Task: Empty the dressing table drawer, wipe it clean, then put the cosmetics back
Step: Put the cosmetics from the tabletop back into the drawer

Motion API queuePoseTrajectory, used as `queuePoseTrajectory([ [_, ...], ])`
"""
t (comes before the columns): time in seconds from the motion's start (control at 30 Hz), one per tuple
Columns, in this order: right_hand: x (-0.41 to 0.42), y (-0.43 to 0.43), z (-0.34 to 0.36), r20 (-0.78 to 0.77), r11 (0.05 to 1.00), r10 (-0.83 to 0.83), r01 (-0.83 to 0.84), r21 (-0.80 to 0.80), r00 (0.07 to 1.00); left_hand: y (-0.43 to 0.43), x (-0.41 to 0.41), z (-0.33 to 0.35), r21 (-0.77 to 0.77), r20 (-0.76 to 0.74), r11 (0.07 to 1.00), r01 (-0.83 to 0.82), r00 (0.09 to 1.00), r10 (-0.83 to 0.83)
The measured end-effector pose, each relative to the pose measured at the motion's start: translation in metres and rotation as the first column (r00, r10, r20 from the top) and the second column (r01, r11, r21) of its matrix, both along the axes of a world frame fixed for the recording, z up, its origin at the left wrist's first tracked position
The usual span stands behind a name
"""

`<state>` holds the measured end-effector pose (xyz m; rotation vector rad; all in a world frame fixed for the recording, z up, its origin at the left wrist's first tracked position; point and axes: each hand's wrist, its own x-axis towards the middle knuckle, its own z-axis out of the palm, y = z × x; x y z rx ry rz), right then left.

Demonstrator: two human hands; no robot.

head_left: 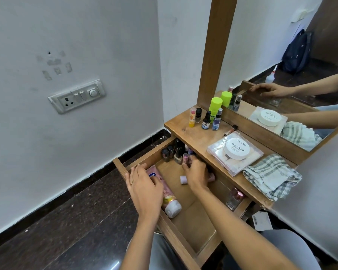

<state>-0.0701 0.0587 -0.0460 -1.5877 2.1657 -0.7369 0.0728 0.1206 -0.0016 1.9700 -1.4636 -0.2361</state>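
The wooden drawer (185, 248) of the dressing table stands pulled out. My left hand (144, 189) rests on its front edge, fingers lying over a pink tube (169, 197) with a white cap. My right hand (196, 173) reaches to the drawer's back, fingers curled among several nail polish bottles (173, 152); I cannot tell whether it holds one. A small lilac bottle (183, 179) lies beside that hand. A glass bottle (235, 196) stands at the drawer's right end.
On the tabletop (193, 136) stand several small bottles (206, 118) and a green-capped bottle (215, 107). A white nail polish remover tub (236, 148) sits on a flat palette, beside a checked cloth (271, 175). The mirror (281, 75) rises behind. Wall and switch plate (77, 96) at left.
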Motion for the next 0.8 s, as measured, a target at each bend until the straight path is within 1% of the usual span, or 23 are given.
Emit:
queuePoseTrajectory([
  [0.2,0.0005,0.0013,-0.0018,-0.048,0.999,-0.048,0.049,0.021,0.998,0.0004,0.0000,-0.0006,0.006,0.002,1.000,0.004,1.000,-0.004],
  [0.3,-0.0001,0.0013,-0.0028,-0.031,0.998,-0.060,0.060,0.019,0.998,-0.0002,0.0004,-0.0014,0.006,0.011,1.000,0.009,1.000,-0.010],
  [0.57,0.0020,0.0019,0.0012,-0.174,0.989,-0.121,0.134,0.064,0.977,0.0003,0.0004,-0.0014,0.003,0.014,1.000,0.011,1.000,-0.011],
  [0.67,0.0043,-0.0013,0.0008,-0.185,0.983,-0.144,0.162,0.084,0.972,0.0001,0.0003,-0.0015,0.002,0.013,1.000,0.010,1.000,-0.010],
  [0.8,0.0058,-0.0047,0.0009,-0.160,0.976,-0.177,0.195,0.101,0.971,0.0001,-0.0002,-0.0012,0.002,0.008,1.000,0.009,1.000,-0.009],
])
